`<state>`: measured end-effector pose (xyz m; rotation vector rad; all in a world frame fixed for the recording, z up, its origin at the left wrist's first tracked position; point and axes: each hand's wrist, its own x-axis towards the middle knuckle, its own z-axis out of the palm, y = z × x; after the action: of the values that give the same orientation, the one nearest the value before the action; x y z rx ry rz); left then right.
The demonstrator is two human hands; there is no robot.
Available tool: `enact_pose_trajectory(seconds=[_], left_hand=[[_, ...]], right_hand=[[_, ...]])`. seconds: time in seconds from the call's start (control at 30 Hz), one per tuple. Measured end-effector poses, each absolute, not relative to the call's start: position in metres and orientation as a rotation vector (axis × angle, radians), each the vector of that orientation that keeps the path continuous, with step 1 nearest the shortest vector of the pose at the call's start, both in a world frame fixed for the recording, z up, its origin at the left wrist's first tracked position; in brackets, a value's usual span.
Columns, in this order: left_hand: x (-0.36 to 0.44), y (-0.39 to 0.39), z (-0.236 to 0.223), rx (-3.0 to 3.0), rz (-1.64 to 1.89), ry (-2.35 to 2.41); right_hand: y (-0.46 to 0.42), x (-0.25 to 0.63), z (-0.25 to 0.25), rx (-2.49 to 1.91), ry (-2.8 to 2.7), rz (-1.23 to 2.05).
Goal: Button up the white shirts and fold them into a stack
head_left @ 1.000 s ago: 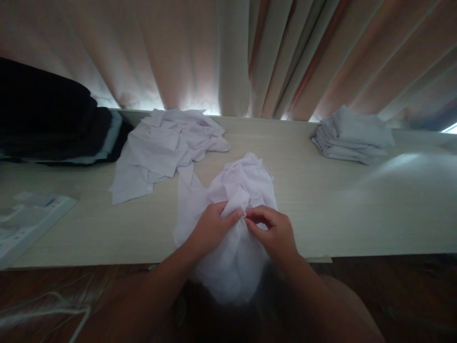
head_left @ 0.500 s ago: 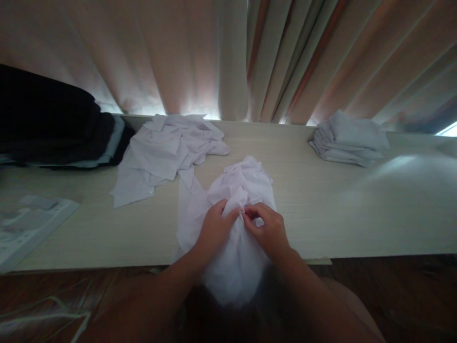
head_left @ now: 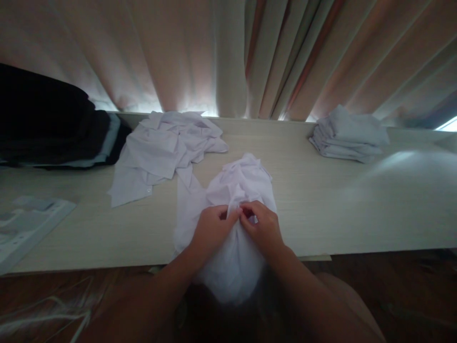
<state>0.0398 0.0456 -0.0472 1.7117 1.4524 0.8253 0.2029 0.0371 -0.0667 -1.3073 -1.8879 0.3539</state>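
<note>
At far left, a stack of dark folded clothes sits against the back of the table, its flat layers letting it pile high. Next comes a loose heap of white clothes, its uneven folds spread wide because nothing squares them up. The left hand is partly closed on a white garment, thumb on top, apparently to steady a gathered fold. The garment lies bunched at the table's middle, its lower part hanging over the near edge, so the tabletop bears some of its weight. The right hand curls, thumb and forefinger pinched at that fold beside the left thumb; whether a button sits there, I cannot tell. At right, a folded white stack stands compact, well apart from the heap.
</note>
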Motion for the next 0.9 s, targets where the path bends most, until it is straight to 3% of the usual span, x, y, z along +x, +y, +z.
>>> enact_pose_trajectory(seconds=[0.9], left_hand=[[0.045, 0.045, -0.051, 1.838, 0.756, 1.551]], right_hand=[[0.026, 0.194, -0.062, -1.412, -1.528, 0.670]])
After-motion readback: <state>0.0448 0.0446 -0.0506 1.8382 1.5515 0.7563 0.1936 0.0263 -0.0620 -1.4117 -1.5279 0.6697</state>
